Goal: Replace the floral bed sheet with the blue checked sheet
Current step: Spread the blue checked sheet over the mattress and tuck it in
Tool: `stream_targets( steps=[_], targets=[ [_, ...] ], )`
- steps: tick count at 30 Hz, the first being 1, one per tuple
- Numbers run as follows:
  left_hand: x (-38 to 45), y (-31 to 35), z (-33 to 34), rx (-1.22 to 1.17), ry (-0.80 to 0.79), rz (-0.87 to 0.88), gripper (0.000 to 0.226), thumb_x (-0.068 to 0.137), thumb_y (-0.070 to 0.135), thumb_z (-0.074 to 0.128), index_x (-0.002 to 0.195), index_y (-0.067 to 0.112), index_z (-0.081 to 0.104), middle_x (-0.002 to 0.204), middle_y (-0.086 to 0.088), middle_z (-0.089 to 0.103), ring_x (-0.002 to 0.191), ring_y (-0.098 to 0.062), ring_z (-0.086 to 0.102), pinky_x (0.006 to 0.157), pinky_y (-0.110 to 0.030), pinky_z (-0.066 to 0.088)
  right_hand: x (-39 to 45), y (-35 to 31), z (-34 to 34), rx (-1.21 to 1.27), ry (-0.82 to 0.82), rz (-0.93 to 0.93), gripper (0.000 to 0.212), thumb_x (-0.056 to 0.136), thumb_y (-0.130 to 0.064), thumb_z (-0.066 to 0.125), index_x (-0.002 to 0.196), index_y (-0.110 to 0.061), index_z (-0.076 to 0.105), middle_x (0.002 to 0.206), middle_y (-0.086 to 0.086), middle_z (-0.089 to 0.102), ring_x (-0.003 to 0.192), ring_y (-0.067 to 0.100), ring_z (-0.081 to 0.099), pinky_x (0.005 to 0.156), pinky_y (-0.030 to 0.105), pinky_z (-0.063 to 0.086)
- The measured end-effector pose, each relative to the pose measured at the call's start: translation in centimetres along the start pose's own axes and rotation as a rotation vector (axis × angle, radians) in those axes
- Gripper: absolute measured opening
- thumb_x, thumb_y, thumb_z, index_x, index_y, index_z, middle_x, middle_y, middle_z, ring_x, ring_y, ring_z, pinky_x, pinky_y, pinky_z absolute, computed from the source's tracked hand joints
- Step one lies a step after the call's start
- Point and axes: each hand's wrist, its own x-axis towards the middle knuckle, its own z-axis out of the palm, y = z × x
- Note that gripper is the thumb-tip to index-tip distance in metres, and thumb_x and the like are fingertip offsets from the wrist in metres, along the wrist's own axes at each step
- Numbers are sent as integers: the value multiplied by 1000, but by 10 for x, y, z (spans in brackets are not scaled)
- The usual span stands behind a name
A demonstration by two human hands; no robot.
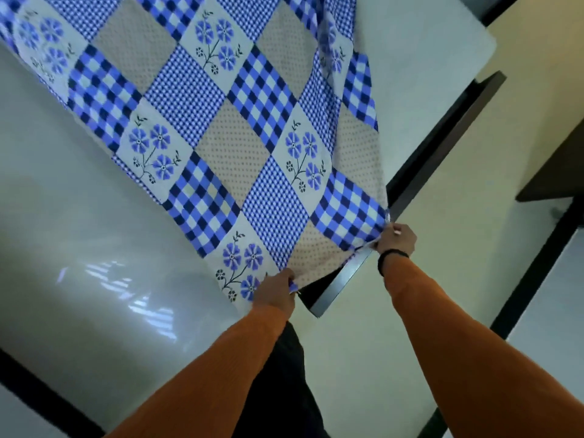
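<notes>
Meanwhile, the blue checked sheet [221, 121], a patchwork print of blue gingham, navy-and-blue checks, dotted beige squares and blue flower panels, lay spread in a slanting band across the bare white mattress [63, 216], running from the top left down toward the person at the near corner of the bed. The left hand [275, 292] gripped the sheet's lower edge beside a flower panel, its fingers curled round a fold of the cloth. The right hand [395, 238], with a dark band at the wrist, pinched the sheet's corner just past the mattress edge, above the dark bed frame [442, 134]; the cloth was drawn taut between the two hands. Both arms wore orange sleeves [458, 343]. Part of the sheet was folded over itself near the top right, leaving the mattress corner there uncovered. Pale floor [363, 358] showed beside the bed, and a dark piece of furniture [556, 165] stood at the right edge, too cropped to name.
</notes>
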Motion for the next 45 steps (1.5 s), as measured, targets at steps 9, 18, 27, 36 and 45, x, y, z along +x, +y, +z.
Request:
stream_targets(
  steps=[9, 18, 27, 36, 45],
  targets=[
    [-7, 41, 8, -247, 202, -3, 20, 93, 35, 63, 108, 22, 62, 101, -2, 66, 96, -24, 63, 83, -37, 53, 26, 4, -13, -47, -421, 30, 12, 96, -3, 57, 91, -14, 60, 89, 8, 63, 72, 23, 62, 82, 42, 61],
    [94, 214, -75, -402, 544, 58, 20, 98, 30, 61, 114, 17, 64, 90, -2, 67, 85, -24, 65, 79, -40, 56, 76, -66, -28, 375, -835, 301, 39, 78, -14, 76, 116, -7, 70, 110, 13, 74, 93, 27, 70, 82, 42, 60],
    [197, 324, -130, -289, 700, -41, 30, 96, 44, 57, 119, 24, 61, 114, -5, 61, 100, -24, 61, 90, -45, 55, 165, -148, -45, 407, -1104, 432, 28, 100, -39, 56, 114, -14, 57, 122, 16, 71, 116, 32, 67, 103, 51, 49],
    [268, 338, -190, -153, 715, -197, 62, 85, 68, 63, 128, 23, 54, 129, -10, 54, 111, -30, 58, 92, -46, 54, 223, -253, 28, 415, -1205, 299, 30, 106, -30, 43, 120, -7, 55, 134, 19, 61, 125, 35, 58, 110, 53, 43],
    [300, 330, -206, -427, 788, -232, 17, 94, 26, 65, 97, 11, 71, 101, -12, 71, 94, -29, 66, 85, -39, 54, 250, -354, 79, 286, -1288, 202, 56, 108, -41, 35, 147, -2, 41, 143, 17, 56, 133, 31, 54, 116, 48, 37]
  ],
)
